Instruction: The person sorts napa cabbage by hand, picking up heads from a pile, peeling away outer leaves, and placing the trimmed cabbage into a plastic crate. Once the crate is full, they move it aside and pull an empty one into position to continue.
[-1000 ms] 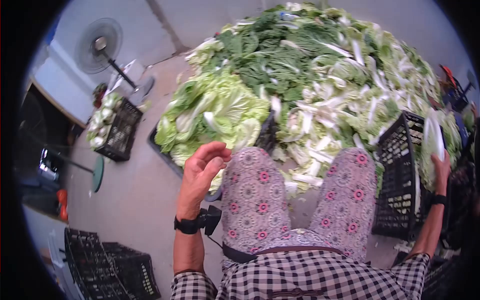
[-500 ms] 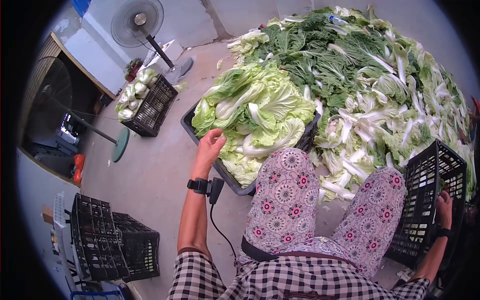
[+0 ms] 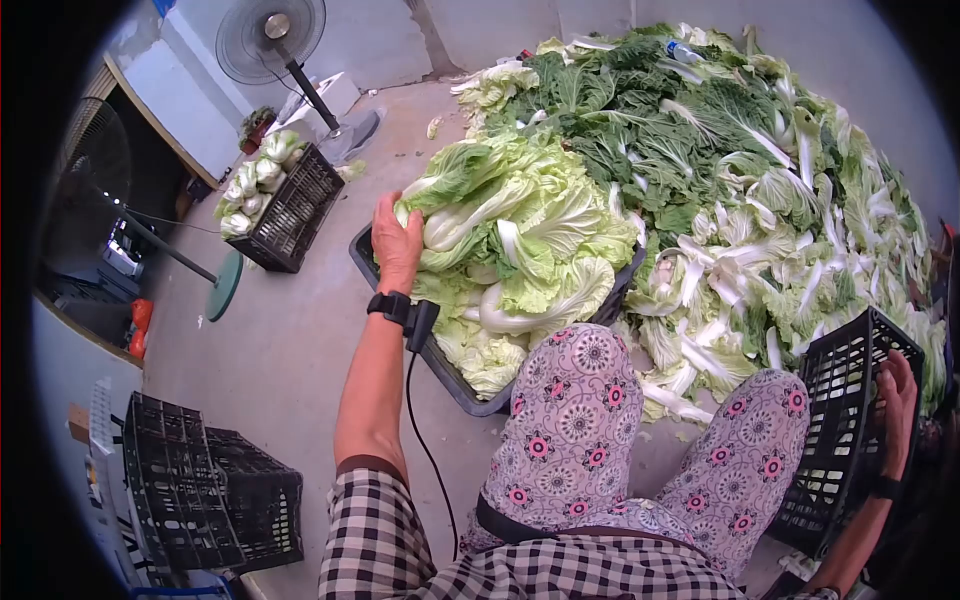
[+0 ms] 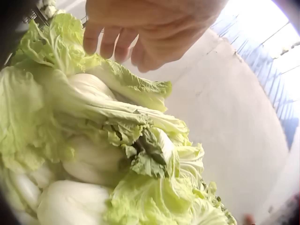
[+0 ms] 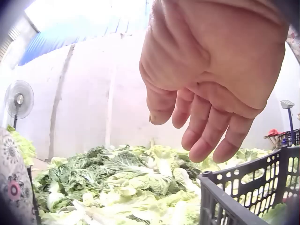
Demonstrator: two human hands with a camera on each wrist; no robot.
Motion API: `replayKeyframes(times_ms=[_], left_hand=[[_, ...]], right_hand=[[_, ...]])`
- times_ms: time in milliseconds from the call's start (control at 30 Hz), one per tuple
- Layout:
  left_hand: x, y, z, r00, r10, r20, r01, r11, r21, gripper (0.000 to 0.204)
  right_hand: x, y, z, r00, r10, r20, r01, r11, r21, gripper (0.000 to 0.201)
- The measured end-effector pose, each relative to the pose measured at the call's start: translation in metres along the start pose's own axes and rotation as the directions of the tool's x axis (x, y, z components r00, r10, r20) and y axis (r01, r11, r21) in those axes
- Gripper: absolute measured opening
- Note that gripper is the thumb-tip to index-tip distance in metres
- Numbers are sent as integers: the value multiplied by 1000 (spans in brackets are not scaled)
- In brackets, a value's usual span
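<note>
Left hand (image 3: pixel 396 240): reaches forward to the near-left side of the heaped napa cabbages (image 3: pixel 510 235), its fingers loosely bent and touching an outer leaf; in the left wrist view the fingertips (image 4: pixel 108 44) rest on the leaf edge without closing round it. Right hand (image 3: pixel 897 385): lies against the far rim of a black plastic crate (image 3: pixel 845 400) at the person's right knee, apparently steadying it; the right wrist view shows the fingers (image 5: pixel 206 126) hanging relaxed just above the crate's edge, and whether they actually touch it cannot be told. The cabbages fill a shallow black tray (image 3: pixel 440 365) on the concrete floor (image 3: pixel 290 340), stacked well above its walls, directly ahead of the person's patterned knees (image 3: pixel 570 400). Behind and right of the tray spreads a large floor pile of trimmed leaves (image 3: pixel 740 170). Further left stand a second crate of cabbages (image 3: pixel 290 215), a pedestal fan (image 3: pixel 270 40) and, near the left elbow, empty black crates (image 3: pixel 205 490).
</note>
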State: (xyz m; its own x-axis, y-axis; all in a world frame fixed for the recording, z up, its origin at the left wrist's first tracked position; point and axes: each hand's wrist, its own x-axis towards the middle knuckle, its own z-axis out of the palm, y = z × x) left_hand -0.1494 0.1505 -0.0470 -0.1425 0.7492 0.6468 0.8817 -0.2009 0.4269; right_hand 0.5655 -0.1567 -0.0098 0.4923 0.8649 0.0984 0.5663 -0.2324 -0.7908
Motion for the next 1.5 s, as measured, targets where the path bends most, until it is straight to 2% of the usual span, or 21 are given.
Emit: replayKeyframes(times_ms=[167,267,367,467,567,600,633,700,800,867,900,933,1033,1100,1133,1167,1233,1300,1400,1500], left_hand=[[28,-2,24,967,209,144,-234,953,192,66],[41,19,38,973,104,204,-167,933,318,69],[45,6,64,955,-30,294,-96,910,403,63],[44,-13,72,917,104,386,-177,971,159,51],[28,-15,57,984,141,107,-138,990,-33,42],[20,-9,45,993,119,25,-113,981,-159,40],[17,-15,39,1000,9,-25,-16,952,-307,38],[15,-21,22,971,-226,-77,139,796,-590,36],[17,-7,-13,896,-432,-101,155,520,-840,35],[17,17,-46,947,-256,-194,88,787,-611,36],[15,29,-60,964,-157,-214,40,883,-467,36],[9,39,-69,959,47,-281,-141,935,-326,39],[-8,86,-88,929,285,-235,-341,907,-248,37],[-21,124,-88,844,507,-176,-537,790,-295,34],[-31,123,-74,825,554,-111,-563,791,-242,35],[-43,117,-57,806,591,-41,-587,788,-189,36],[-64,132,-29,790,610,66,-591,786,-180,40],[-82,129,1,802,489,344,-434,872,-227,46],[-108,129,20,758,390,522,-395,912,-109,50],[-101,102,24,708,533,464,-427,846,-319,55]], right_hand=[[-1,-26,16,996,3,87,-2,1000,-5,63],[-7,-43,27,989,39,143,-36,999,-24,64],[-10,-46,31,985,50,164,-44,998,-38,66],[-12,-52,36,983,64,170,-63,998,-9,66],[-13,-51,38,979,66,194,-68,998,3,66],[-12,-50,38,976,63,210,-65,998,5,65],[-11,-50,39,973,59,225,-62,998,7,65],[-10,-54,42,971,48,235,-55,998,26,64],[-7,-69,54,970,8,242,-21,998,52,62],[-4,-82,63,964,-50,261,30,996,81,57],[-3,-84,68,953,-74,292,44,993,109,56],[-1,-84,74,941,-97,324,55,989,136,54],[-2,-94,91,904,-158,397,76,974,215,51],[-3,-101,99,873,-202,444,97,964,246,52],[-5,-104,101,864,-208,459,97,963,253,55],[-7,-105,103,864,-209,459,92,960,263,57],[-9,-108,103,859,-213,465,88,957,276,59],[-11,-109,98,855,-215,473,101,962,254,60],[-17,-105,90,858,-210,469,107,966,237,61],[-22,-102,85,869,-181,461,79,969,232,61]])
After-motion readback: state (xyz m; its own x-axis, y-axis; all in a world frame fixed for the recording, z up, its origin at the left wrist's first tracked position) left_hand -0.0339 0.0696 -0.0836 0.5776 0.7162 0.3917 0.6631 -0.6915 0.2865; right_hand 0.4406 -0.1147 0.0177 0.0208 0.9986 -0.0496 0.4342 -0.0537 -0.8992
